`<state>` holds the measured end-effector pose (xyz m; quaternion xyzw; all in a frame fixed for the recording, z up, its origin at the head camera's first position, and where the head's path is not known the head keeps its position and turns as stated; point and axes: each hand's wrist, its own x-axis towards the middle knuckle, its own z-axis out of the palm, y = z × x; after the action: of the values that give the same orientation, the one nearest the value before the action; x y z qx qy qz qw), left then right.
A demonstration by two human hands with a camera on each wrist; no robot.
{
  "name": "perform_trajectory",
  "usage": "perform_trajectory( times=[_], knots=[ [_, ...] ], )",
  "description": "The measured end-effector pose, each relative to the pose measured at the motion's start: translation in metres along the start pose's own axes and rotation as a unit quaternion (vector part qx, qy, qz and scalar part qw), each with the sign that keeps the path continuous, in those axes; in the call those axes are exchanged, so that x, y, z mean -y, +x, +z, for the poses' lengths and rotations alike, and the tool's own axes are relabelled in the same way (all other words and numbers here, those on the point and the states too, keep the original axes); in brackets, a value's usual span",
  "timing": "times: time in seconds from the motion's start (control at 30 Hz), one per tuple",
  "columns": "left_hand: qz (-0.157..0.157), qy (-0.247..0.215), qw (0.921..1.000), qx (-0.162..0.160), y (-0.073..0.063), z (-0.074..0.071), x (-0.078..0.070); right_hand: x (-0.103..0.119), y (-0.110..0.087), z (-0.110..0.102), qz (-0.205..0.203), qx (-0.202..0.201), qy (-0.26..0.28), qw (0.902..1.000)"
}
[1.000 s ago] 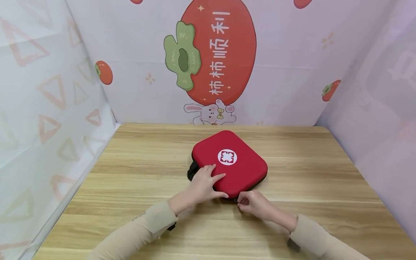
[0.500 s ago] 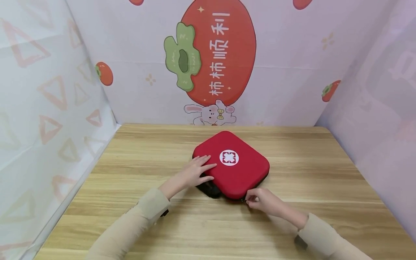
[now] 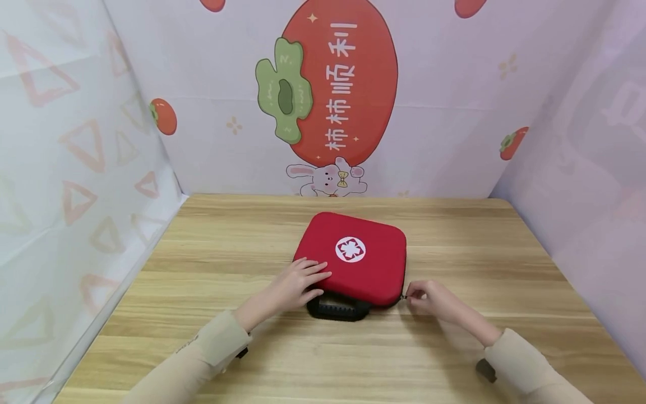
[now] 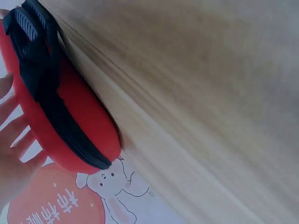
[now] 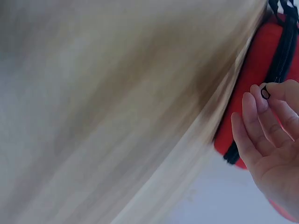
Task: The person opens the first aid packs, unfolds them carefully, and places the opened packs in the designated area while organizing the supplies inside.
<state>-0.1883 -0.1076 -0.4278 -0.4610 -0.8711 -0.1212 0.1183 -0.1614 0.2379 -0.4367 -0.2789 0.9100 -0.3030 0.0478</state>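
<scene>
A red zippered first-aid case (image 3: 370,247) with a white cross emblem lies on the table, its black handle (image 3: 338,310) facing the near side. With fingers spread, my left hand (image 3: 298,282) rests on the near left part of the lid. My right hand (image 3: 434,300) pinches the zipper pull (image 5: 265,92) by the near right corner, between thumb and fingertips. Along the case's side in the right wrist view runs the black zipper (image 5: 283,51). The left wrist view shows the handle and the zipper (image 4: 72,135) on the side; there the zipper looks closed.
The wood-grain table (image 3: 222,235) extends around the case on every side. Behind it stands a printed backdrop (image 3: 434,112) with a large persimmon and a rabbit. Pale cloth walls (image 3: 75,168) flank the table.
The case has turned on the table, bringing its handle round to the near side. My right hand has moved right, pinching at the case's edge; my left hand has shifted left along the lid.
</scene>
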Motion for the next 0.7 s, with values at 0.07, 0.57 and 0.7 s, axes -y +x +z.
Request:
perform_trajectory(
  times=[0.07,0.57,0.7],
  knots=[
    [0.014,-0.009,0.9998,-0.009,-0.003,-0.001,-0.003,-0.006,0.003,-0.004,0.000,-0.010,-0.005,0.9999],
    [0.088,-0.063,0.9941,0.005,-0.020,-0.001,-0.040,-0.036,0.046,-0.016,0.027,-0.035,0.016,0.9989],
    [0.082,-0.091,0.9913,0.047,-0.020,-0.005,-0.047,-0.035,0.059,-0.016,0.028,-0.037,-0.007,0.9989]
  ],
)
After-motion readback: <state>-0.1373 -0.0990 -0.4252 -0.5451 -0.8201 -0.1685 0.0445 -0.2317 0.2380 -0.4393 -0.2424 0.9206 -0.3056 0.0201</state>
